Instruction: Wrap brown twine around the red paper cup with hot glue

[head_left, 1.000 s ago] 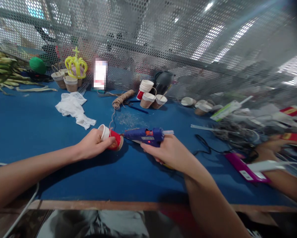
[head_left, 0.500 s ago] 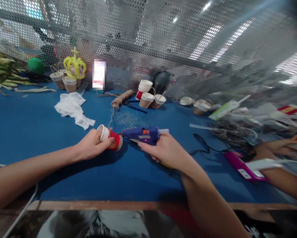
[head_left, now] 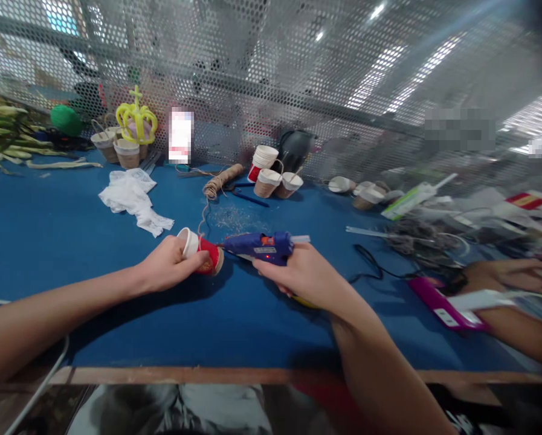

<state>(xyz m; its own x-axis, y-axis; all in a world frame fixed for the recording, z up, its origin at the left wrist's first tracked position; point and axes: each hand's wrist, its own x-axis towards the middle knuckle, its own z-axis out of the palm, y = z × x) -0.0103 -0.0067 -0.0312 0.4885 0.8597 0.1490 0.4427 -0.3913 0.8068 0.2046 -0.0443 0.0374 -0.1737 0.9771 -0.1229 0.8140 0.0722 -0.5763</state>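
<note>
My left hand [head_left: 173,264] grips a red paper cup [head_left: 211,258] with a white rim, tilted on its side just over the table. Twine is wrapped near the cup's base and a strand runs from the cup to a twine roll [head_left: 223,179] behind it. My right hand [head_left: 304,273] is closed round a blue hot glue gun [head_left: 264,248] with a lit red light. A clear glue stick [head_left: 300,239] juts from its rear. The gun's nozzle points left, at or very near the cup's side; contact is hard to make out.
A crumpled white cloth [head_left: 135,196] lies left of the twine roll. Stacked paper cups [head_left: 265,158] and small twine-wrapped cups [head_left: 267,183] stand at the back. On the right are a purple power strip [head_left: 443,307], a black cord [head_left: 373,263] and a co-worker's blurred hand [head_left: 501,281].
My two hands, the cup and the glue gun keep almost the same place. The co-worker's hand at the right has shifted slightly.
</note>
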